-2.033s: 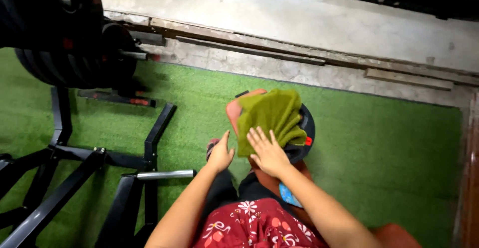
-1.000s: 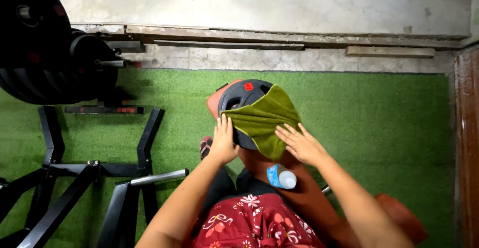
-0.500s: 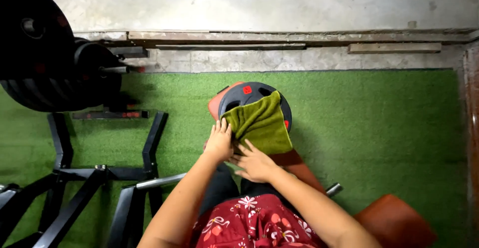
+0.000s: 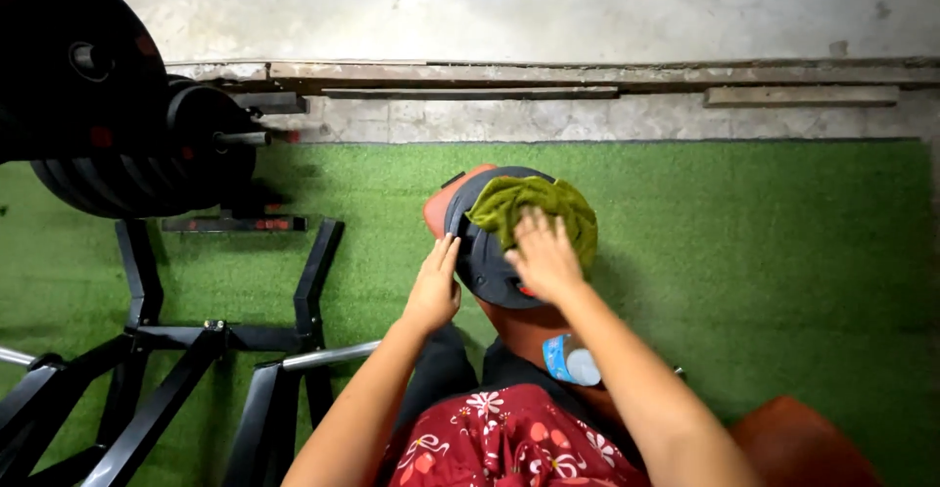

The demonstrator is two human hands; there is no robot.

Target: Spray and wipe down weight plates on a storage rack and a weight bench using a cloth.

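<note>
A round black weight plate (image 4: 482, 257) lies flat on the end of a brown padded bench (image 4: 534, 330). My right hand (image 4: 541, 252) presses a bunched green towel (image 4: 534, 208) onto the plate's far half, palm down. My left hand (image 4: 434, 286) rests against the plate's left rim with fingers together and holds it steady. A small plastic bottle with a blue label (image 4: 573, 360) sits on the bench near my lap.
A black steel rack (image 4: 196, 340) stands at the left with a chrome peg (image 4: 333, 354). Stacked black weight plates on a bar (image 4: 108, 125) hang at upper left. Green turf (image 4: 764, 272) covers the floor, with a concrete strip (image 4: 548, 17) beyond.
My right hand has pushed the towel from the plate's near edge up onto its far half, bunching it. The plate has shifted a little. My left hand stays at the rim.
</note>
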